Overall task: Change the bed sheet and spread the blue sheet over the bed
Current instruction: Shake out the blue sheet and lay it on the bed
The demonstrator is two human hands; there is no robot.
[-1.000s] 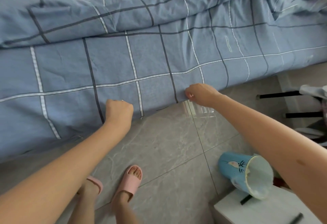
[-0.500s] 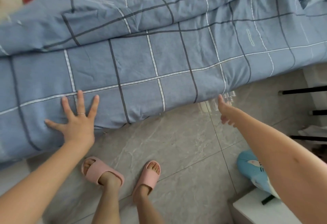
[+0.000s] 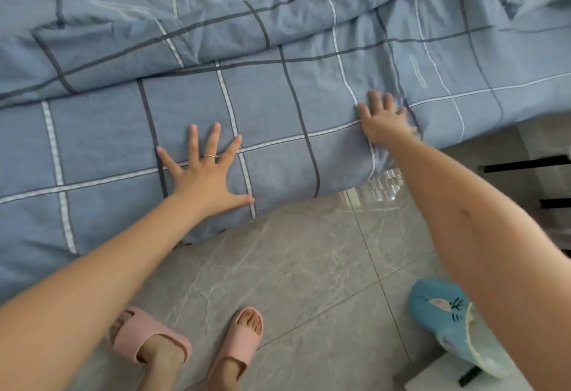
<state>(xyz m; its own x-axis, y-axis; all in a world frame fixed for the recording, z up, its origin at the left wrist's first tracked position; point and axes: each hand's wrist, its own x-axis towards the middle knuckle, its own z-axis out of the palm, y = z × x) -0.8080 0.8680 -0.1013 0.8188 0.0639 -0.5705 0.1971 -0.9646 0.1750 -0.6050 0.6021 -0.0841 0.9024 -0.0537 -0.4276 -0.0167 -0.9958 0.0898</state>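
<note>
Your blue sheet (image 3: 278, 97) is over the bed (image 3: 102, 211), with its edge hanging down the side to the floor (image 3: 293, 282). Both your hands are flat on the sheet, fingers spread, gripping nothing. Your left hand (image 3: 204, 177) is on the hanging side, and your right hand (image 3: 381, 122) is further right, up by the bed's top edge and a bit blurred. The small white mark (image 3: 417, 71) on the sheet just past that hand is too blurry to read.

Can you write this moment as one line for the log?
left hand: flat, fingers spread, on blue sheet | right hand: flat on blue sheet | blue sheet: drapes down near side, rumpled further back
</note>
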